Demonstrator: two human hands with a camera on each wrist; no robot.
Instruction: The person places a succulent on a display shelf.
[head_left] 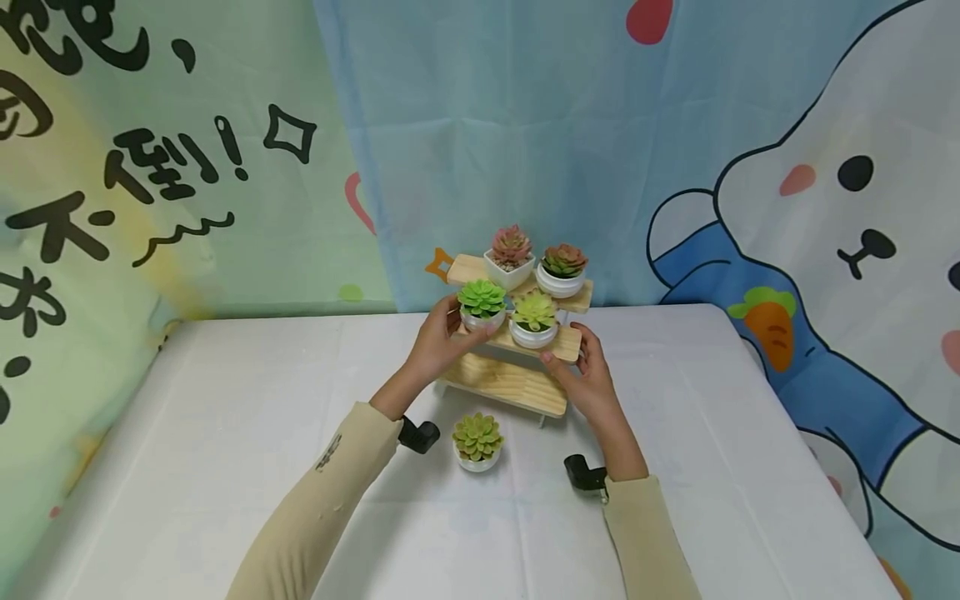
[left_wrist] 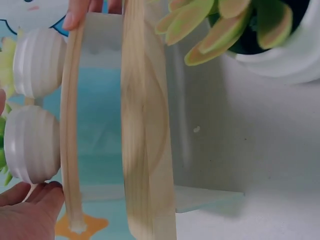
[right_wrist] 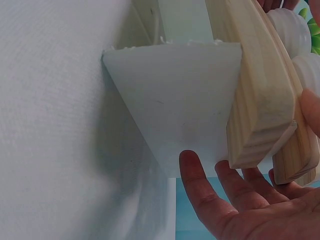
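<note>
A three-tier wooden stand (head_left: 495, 385) with translucent side panels stands on the table. My left hand (head_left: 437, 340) holds the white pot of a bright green succulent (head_left: 482, 297) on the middle tier, thumb in front and fingers at its left side. Beside that pot sits a yellow-green succulent (head_left: 535, 312). At the stand's right end my right hand (head_left: 592, 379) grips the middle board, its thumb on the front; in the right wrist view the fingers (right_wrist: 200, 185) spread along the side panel (right_wrist: 175, 100). The lowest board (left_wrist: 150, 125) carries no pot.
On the top tier are a pink succulent (head_left: 511, 248) in an angular white pot and a reddish-green succulent (head_left: 564, 262). Another yellow-green succulent (head_left: 477, 438) stands on the white tablecloth (head_left: 247, 400) in front of the stand, between my forearms. A printed curtain (head_left: 525, 125) hangs behind.
</note>
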